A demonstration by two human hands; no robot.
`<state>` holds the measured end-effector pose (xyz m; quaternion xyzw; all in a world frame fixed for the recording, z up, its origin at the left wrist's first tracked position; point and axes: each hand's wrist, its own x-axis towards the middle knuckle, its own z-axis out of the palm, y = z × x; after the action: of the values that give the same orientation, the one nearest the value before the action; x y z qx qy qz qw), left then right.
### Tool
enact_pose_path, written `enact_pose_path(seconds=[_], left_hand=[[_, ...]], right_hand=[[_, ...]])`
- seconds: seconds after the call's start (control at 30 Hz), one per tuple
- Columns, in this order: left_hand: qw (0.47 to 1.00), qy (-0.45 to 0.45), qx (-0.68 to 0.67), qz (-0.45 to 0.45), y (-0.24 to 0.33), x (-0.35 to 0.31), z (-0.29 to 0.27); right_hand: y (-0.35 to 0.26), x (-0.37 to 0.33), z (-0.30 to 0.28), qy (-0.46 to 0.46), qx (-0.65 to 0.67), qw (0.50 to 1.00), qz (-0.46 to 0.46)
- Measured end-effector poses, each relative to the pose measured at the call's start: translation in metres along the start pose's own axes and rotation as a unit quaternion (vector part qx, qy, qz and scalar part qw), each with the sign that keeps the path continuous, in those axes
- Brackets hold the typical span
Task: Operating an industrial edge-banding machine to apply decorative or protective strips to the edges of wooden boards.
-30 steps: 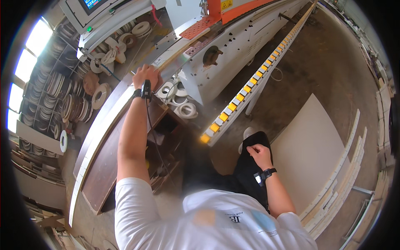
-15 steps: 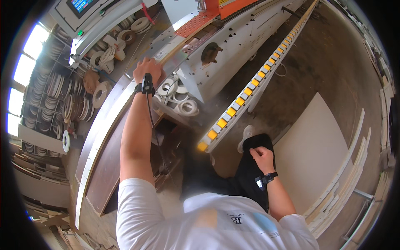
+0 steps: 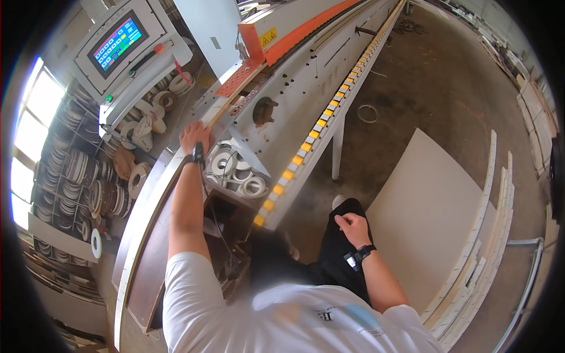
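My left arm reaches forward, and my left hand (image 3: 193, 139) is closed over the near end of a narrow wooden strip (image 3: 228, 103). The strip runs from my hand along the machine's bed toward a perforated orange plate (image 3: 233, 83). Its underside and my fingertips are hidden. Below that hand, a long curved-looking white edge (image 3: 136, 253) borders a dark brown panel surface (image 3: 147, 286). My right hand (image 3: 353, 228) hangs in front of my dark-trousered thigh, its fingers curled loosely with nothing seen in them. Both wrists wear dark bands with small devices.
A grey machine (image 3: 294, 88) carries a control screen (image 3: 116, 46) at its left. A rail with yellow rollers (image 3: 298, 160) stretches away on its right. White tape rolls (image 3: 254, 186) lie beneath; more fill a rack (image 3: 73, 170). A large pale board (image 3: 429, 200) and long strips (image 3: 494, 235) occupy my right.
My view has tilted up and turned right, bringing the whole control screen into sight. My left hand stays on the strip; my right hand remains curled by my thigh.
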<state>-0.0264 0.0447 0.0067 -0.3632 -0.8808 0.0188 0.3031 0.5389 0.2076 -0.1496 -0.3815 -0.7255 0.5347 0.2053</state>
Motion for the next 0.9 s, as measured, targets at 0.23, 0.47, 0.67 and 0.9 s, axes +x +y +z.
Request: enact_pose_path(seconds=[0.23, 0.47, 0.67, 0.9], left_hand=[[0.999, -0.007, 0.012, -0.041, -0.110, -0.139, -0.050], [0.988, -0.047, 0.056, -0.137, -0.215, -0.302, -0.126], [0.985, -0.033, 0.008, -0.172, -0.246, -0.343, -0.138], [0.985, -0.050, 0.052, -0.155, -0.213, -0.289, -0.121]], right_hand=[[-0.001, 0.000, 0.002, -0.027, 0.040, 0.998, 0.026], [0.002, 0.002, 0.014, -0.062, 0.019, 0.998, 0.006], [-0.011, 0.003, 0.024, -0.079, -0.053, 0.995, -0.010], [-0.005, 0.007, 0.031, -0.081, -0.066, 0.994, -0.010]])
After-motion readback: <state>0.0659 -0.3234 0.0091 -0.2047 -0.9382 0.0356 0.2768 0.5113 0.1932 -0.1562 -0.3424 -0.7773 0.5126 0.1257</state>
